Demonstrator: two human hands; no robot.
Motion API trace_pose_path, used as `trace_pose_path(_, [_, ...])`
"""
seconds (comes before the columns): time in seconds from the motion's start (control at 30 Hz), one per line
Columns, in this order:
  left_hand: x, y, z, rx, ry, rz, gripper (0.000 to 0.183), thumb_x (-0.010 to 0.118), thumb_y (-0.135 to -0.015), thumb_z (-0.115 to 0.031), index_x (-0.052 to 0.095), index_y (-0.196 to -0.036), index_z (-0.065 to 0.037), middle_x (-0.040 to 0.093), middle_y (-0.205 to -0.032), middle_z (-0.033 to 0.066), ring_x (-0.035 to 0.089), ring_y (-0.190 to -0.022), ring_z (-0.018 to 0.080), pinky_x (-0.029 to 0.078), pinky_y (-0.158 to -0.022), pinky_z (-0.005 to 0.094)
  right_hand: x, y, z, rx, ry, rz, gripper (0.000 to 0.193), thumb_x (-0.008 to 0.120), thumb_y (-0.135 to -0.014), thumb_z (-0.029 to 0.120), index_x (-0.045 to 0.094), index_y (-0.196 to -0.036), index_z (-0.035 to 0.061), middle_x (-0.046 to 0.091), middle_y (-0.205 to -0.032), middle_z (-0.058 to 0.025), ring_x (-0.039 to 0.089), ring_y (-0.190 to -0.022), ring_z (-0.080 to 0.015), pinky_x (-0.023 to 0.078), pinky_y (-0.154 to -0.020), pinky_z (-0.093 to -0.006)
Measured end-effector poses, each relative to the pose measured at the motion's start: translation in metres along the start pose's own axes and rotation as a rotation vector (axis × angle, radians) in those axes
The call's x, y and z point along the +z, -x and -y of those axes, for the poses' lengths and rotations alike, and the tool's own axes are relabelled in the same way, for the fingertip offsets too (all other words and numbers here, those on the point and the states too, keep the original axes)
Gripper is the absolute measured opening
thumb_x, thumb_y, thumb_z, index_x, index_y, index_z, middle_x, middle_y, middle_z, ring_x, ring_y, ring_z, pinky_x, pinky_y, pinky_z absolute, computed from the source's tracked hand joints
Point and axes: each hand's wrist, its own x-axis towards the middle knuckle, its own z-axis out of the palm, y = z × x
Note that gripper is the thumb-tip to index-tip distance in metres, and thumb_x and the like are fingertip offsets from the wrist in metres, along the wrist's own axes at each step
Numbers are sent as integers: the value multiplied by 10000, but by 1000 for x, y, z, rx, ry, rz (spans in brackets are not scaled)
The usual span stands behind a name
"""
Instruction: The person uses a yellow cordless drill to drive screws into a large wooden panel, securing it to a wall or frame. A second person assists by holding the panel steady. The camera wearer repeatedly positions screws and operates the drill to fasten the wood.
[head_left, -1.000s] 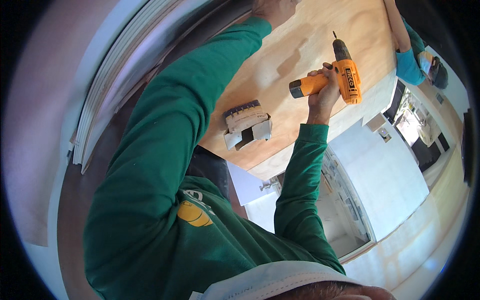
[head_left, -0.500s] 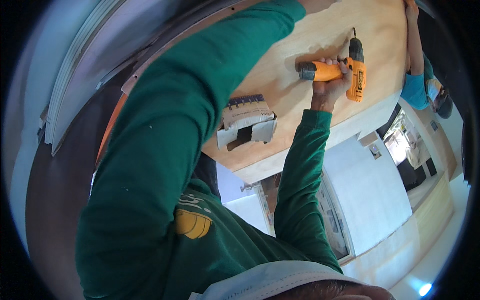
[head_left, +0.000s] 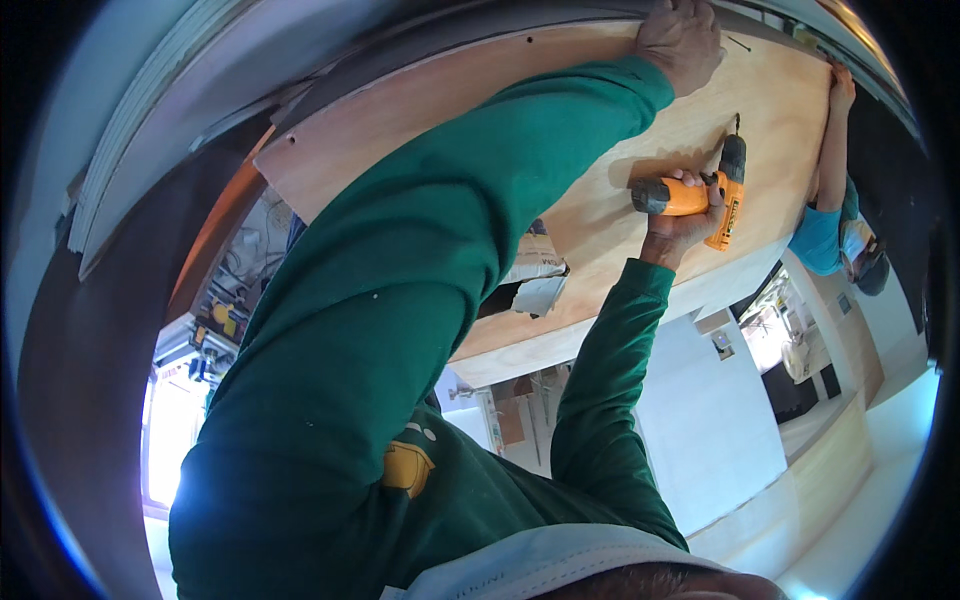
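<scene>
My right hand [head_left: 684, 218] is wrapped round the grip of an orange and black cordless drill [head_left: 735, 195]. The drill's dark bit [head_left: 738, 123] points toward the far edge of a plywood sheet [head_left: 590, 215]; whether its tip touches the wood I cannot tell. At that far edge my left hand [head_left: 681, 48] is closed, fingers curled over the rim of the sheet. Just right of it a screw [head_left: 740, 44] sticks out of the wood. My left sleeve partly covers a torn open cardboard box [head_left: 541, 290] on the plywood.
Another person's hand [head_left: 843, 88] holds the sheet's right edge; that person wears a blue top [head_left: 818, 240]. Pale stacked panels [head_left: 140, 130] stand at the far left. Tools and clutter [head_left: 222, 320] show beyond my left arm. Dark holes dot the sheet's far edge.
My left hand has come into view at the plywood's far edge. The view has shifted, so the drill appears lower and further right. The right hand still grips it.
</scene>
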Motion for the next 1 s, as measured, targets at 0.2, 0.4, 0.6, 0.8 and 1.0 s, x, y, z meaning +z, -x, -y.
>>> trace_pose_path(0.2, [16,-7,1,-4,-75,-166,396,566,-1038,-359,697,-1215,-30,630,-1191,132,596,-1130,306,452,-937,496,5,12,7,84,265,-207,426,685,-1029,431,616,-1180,39,671,-905,-88,663,-812,-250,603,-834,-434])
trace_pose_path(0.4, [-9,-10,4,17,-100,39,380,557,-1044,-362,690,-1187,-35,624,-1160,119,603,-1116,296,458,-920,490,27,47,70,301,1297,-365,624,549,-1085,564,642,-1373,19,714,-1246,-180,736,-1002,-321,616,-856,-442])
trace_pose_path(0.6, [-21,-12,0,8,-92,82,333,538,-1049,-321,687,-1148,-41,616,-1154,129,608,-1122,301,476,-928,513,73,-84,203,-1137,1454,-538,644,412,-1160,463,602,-1247,-146,638,-1220,-309,635,-1159,-415,500,-1027,-499])
trace_pose_path(0.8, [-22,-10,-13,90,-100,156,317,545,-1036,-313,675,-1142,-44,601,-1172,151,611,-1147,308,492,-940,515,91,-260,99,-649,1927,-471,855,357,-1090,620,301,-1589,-72,320,-1626,-324,327,-1511,-474,313,-1161,-700])
trace_pose_path(1.0, [-26,-7,-6,-8,-137,210,315,563,-1048,-345,682,-1170,-81,625,-1203,122,623,-1173,288,481,-967,514,121,-264,54,-503,1796,-355,1032,222,-1066,741,183,-1665,-98,141,-1743,-341,111,-1633,-468,104,-1256,-720])
